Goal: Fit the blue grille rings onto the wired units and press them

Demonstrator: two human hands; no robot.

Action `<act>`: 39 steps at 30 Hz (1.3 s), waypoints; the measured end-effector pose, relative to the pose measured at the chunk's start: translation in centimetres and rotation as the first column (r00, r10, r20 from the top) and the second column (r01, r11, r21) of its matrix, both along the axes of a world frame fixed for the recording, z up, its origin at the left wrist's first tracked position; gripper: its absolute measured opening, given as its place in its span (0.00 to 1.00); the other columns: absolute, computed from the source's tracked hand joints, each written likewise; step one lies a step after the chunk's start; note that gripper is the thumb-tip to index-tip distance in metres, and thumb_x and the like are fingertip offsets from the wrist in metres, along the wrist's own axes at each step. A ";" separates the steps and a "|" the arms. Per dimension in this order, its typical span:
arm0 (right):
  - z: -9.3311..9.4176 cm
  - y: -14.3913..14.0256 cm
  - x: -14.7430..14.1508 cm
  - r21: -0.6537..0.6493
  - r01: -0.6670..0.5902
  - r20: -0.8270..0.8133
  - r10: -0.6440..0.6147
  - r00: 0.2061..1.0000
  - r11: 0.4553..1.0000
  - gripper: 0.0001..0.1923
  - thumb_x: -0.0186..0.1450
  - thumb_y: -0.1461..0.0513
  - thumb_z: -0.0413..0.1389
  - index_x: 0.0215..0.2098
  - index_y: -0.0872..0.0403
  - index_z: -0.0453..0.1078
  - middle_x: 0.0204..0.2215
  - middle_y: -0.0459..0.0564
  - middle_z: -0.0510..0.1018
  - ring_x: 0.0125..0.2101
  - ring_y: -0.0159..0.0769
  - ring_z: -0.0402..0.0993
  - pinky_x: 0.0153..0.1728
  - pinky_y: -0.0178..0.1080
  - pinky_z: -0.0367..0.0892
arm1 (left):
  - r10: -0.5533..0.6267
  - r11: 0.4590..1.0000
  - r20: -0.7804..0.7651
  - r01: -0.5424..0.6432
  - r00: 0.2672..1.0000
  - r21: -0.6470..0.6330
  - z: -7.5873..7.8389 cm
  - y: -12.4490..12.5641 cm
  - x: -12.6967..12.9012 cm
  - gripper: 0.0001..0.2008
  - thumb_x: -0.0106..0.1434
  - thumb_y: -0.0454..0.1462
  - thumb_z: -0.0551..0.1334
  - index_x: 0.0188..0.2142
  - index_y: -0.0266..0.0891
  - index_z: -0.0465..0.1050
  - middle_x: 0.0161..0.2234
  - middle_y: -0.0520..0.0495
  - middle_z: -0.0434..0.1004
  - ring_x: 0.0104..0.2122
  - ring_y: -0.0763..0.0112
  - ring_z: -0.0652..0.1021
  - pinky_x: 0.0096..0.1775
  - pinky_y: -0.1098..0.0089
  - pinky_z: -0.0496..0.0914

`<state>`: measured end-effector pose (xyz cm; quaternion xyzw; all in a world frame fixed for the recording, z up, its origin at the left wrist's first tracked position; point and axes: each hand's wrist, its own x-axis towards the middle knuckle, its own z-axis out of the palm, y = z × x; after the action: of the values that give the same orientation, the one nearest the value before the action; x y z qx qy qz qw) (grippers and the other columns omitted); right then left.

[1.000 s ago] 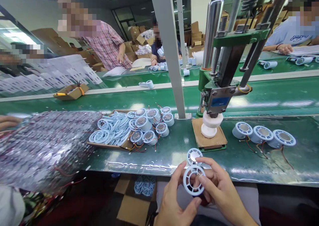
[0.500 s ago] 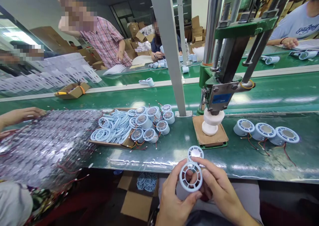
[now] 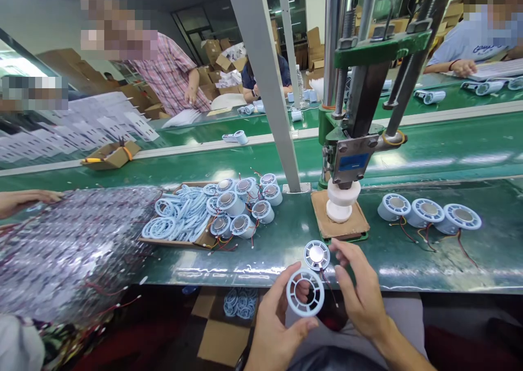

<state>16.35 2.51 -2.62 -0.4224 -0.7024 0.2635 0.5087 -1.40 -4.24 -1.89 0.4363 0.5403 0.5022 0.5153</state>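
Both hands rise from six o'clock, palms facing each other. The left hand (image 3: 273,327) pinches with thumb and fingers curled; the right hand (image 3: 362,295) is half-open, fingers spread toward eleven o'clock.

My left hand (image 3: 278,327) pinches a pale blue spoked ring (image 3: 305,292) above my lap. My right hand (image 3: 359,295) hovers open just beside it, fingertips near a round speaker unit (image 3: 316,255) on the green bench (image 3: 408,262), below the hand press (image 3: 351,142).
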 end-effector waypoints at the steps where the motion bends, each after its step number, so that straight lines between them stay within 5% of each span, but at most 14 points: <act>1: -0.6 0.5 -0.1 0.046 0.006 0.065 -0.009 0.998 0.999 0.22 0.69 0.59 0.52 0.61 0.54 0.65 0.53 0.59 0.74 0.53 0.44 0.72 0.54 0.46 0.71 | 0.026 1.000 0.016 -0.026 1.000 0.002 -0.1 0.0 0.0 0.40 0.48 0.51 0.76 0.58 0.39 0.72 0.43 0.39 0.83 0.42 0.54 0.82 0.46 0.64 0.77; 6: -3.4 2.1 -1.7 0.025 -0.101 0.251 0.091 0.964 0.995 0.35 0.62 0.66 0.56 0.67 0.53 0.57 0.59 0.60 0.70 0.59 0.47 0.69 0.56 0.49 0.72 | 0.104 0.992 -0.158 -0.090 0.982 0.093 -1.0 1.8 -0.2 0.36 0.54 0.50 0.72 0.59 0.39 0.69 0.54 0.36 0.76 0.51 0.50 0.78 0.54 0.57 0.73; 12: -4.4 2.2 -1.8 0.061 -0.079 0.207 0.065 0.976 0.995 0.40 0.61 0.69 0.55 0.69 0.51 0.51 0.58 0.57 0.73 0.55 0.41 0.75 0.53 0.43 0.76 | 0.039 0.968 -0.551 0.106 0.833 0.229 -2.0 5.9 1.4 0.25 0.63 0.42 0.64 0.58 0.38 0.67 0.57 0.34 0.70 0.59 0.48 0.70 0.59 0.45 0.65; 24: -5.0 1.5 -2.2 0.180 0.062 0.215 -0.101 0.971 0.982 0.38 0.68 0.66 0.52 0.72 0.51 0.43 0.54 0.59 0.77 0.49 0.43 0.81 0.47 0.43 0.79 | 0.105 0.939 -0.741 0.179 0.663 0.293 -4.1 4.8 2.9 0.24 0.71 0.38 0.54 0.64 0.37 0.53 0.60 0.29 0.68 0.59 0.49 0.71 0.56 0.45 0.69; 35: -4.6 1.6 -2.5 0.240 0.068 0.227 -0.124 0.966 0.968 0.41 0.66 0.68 0.49 0.73 0.58 0.37 0.43 0.57 0.83 0.36 0.39 0.84 0.36 0.38 0.81 | -0.045 0.939 -0.633 0.249 0.773 0.237 -4.6 5.0 1.3 0.24 0.71 0.40 0.54 0.64 0.39 0.56 0.62 0.32 0.68 0.60 0.52 0.71 0.58 0.49 0.69; 39: -4.8 1.5 -2.4 0.242 0.033 0.290 -0.104 0.951 0.970 0.36 0.64 0.69 0.51 0.70 0.61 0.50 0.48 0.62 0.81 0.43 0.43 0.83 0.41 0.41 0.81 | -0.001 0.956 -0.609 0.180 0.793 0.233 -4.8 4.8 1.8 0.25 0.69 0.40 0.55 0.63 0.36 0.59 0.62 0.30 0.68 0.62 0.50 0.70 0.59 0.48 0.67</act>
<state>14.00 4.00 -7.39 -0.4189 -0.7824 0.0938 0.4512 0.36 0.55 -6.65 0.6668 0.5781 0.3826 0.2734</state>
